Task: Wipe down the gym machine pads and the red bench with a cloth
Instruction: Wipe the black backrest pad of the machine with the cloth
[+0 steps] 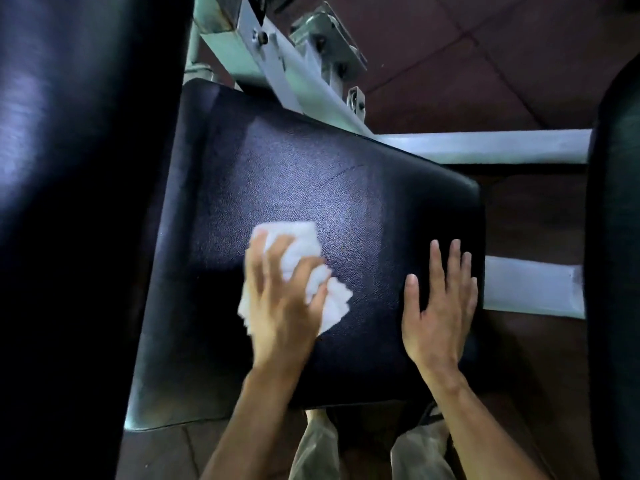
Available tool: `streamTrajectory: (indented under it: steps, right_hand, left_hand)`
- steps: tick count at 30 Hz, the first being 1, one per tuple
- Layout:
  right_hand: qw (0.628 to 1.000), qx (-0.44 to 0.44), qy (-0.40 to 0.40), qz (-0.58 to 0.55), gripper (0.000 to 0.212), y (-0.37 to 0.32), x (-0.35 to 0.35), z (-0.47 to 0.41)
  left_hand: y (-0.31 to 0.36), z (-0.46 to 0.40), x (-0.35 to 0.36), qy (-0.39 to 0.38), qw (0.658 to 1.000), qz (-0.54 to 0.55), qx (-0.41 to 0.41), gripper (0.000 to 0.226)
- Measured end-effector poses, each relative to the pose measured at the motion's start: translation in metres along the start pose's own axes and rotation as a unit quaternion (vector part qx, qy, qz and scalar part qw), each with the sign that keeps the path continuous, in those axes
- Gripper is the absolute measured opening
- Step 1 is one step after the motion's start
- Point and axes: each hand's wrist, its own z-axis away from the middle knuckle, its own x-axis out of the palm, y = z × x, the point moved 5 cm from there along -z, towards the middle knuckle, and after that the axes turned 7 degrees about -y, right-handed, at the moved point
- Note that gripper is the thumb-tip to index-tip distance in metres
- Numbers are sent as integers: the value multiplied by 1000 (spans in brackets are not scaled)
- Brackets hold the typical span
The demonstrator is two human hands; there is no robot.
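Note:
A black padded seat (311, 174) of a gym machine fills the middle of the view. My left hand (280, 306) presses a crumpled white cloth (301, 247) flat on the near-left part of the seat; the hand is blurred. My right hand (440, 306) lies flat on the seat's right side, fingers together and pointing away, holding nothing. A tall black back pad (69, 202) stands along the left edge. Another dark pad (616, 237) shows at the right edge. No red bench is in view.
The machine's pale grey metal frame (277, 64) rises behind the seat, and grey bars (502, 147) run to the right. Dark reddish floor tiles (485, 64) lie beyond. My legs in light trousers (318, 448) stand below the seat's front edge.

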Motion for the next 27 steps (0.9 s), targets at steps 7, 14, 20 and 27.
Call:
streamTrajectory:
  steps: [7, 14, 20, 27]
  right_hand:
    - [1000, 6, 2, -1, 60, -1, 0, -2]
    - [1000, -2, 1, 1, 61, 1, 0, -1]
    - [1000, 2, -4, 1, 61, 1, 1, -1]
    - [1000, 9, -6, 0, 61, -1, 0, 1]
  left_hand:
    - [-67, -27, -58, 153, 967, 31, -203, 19]
    - [10, -89, -5, 52, 998, 20, -41, 24]
    - [-2, 36, -5, -32, 999, 34, -2, 22]
    - [-5, -99, -7, 59, 996, 33, -54, 43]
